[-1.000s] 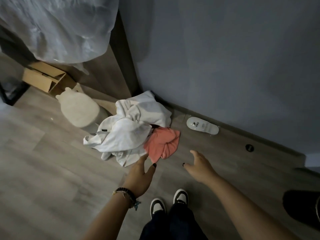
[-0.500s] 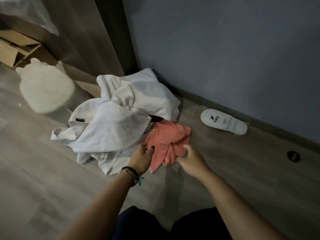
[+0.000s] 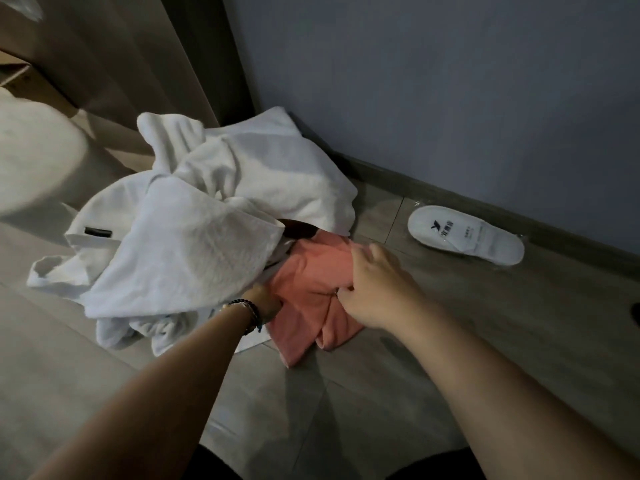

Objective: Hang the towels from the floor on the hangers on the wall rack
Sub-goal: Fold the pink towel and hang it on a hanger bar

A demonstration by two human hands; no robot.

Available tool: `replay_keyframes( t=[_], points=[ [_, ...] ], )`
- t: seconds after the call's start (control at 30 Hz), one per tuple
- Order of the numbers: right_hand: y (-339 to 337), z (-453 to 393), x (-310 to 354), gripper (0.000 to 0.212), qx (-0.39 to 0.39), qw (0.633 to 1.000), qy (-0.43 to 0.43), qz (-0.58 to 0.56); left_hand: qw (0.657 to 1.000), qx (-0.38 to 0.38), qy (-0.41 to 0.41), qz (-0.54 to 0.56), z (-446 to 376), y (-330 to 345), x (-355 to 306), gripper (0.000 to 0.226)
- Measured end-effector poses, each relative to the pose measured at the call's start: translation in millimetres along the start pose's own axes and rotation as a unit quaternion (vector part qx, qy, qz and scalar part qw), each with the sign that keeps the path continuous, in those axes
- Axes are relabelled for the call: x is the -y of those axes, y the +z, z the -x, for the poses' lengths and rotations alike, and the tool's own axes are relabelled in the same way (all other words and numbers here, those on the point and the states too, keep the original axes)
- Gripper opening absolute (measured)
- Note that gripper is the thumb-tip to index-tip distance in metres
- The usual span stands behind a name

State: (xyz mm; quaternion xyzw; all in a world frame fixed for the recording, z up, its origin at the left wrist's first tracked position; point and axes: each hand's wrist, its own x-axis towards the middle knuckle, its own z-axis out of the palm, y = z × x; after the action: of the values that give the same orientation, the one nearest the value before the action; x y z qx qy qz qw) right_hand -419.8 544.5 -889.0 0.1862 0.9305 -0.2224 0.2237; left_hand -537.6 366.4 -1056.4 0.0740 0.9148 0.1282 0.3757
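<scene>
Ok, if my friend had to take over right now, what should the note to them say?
Left hand: pushed in at the pink towel's left edge beside the white pile; fingers hidden, so the grip is unclear.
Right hand: on top of the pink towel, fingers curled and bunching the cloth.
Towels: the pink one lies on the floor, partly tucked under the white towels heaped in the corner.
Done: nothing hung yet; all the towels are on the floor.
Left: lift the pink towel, hang it on a hanger, then do the white ones. The rack is out of view.
A slipper lies by the wall; leave it.
</scene>
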Motion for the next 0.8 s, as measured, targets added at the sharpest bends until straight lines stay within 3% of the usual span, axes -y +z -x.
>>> replay_keyframes(
  t=[0.1,0.23,0.37,0.5,0.6,0.7,0.8],
  points=[
    [7,11,-10,0.061,0.046,0.998,0.01,0.046,0.998,0.02,-0.051,-0.027,-16,17,11,0.043],
    [7,18,-19,0.055,0.042,0.997,0.004,0.067,0.995,0.025,-0.094,-0.023,-43,34,10,0.06],
    [3,25,-28,0.051,0.035,0.996,-0.005,0.076,0.987,-0.03,-0.135,0.087,-60,50,-3,0.088],
    [4,30,-36,0.052,0.044,0.995,-0.003,0.092,0.992,-0.056,-0.116,-0.012,-53,69,-1,0.048],
    [2,26,-49,0.052,0.045,0.993,0.018,0.11,0.989,-0.104,-0.09,-0.05,-34,65,-13,0.039],
    [-2,18,-60,0.069,0.041,0.993,0.034,0.105,0.985,-0.153,-0.005,0.077,-8,34,-60,0.028],
    [-1,9,-65,0.099,0.029,0.998,0.014,0.051,0.948,-0.203,0.079,0.23,40,-12,-113,0.015]
  ],
)
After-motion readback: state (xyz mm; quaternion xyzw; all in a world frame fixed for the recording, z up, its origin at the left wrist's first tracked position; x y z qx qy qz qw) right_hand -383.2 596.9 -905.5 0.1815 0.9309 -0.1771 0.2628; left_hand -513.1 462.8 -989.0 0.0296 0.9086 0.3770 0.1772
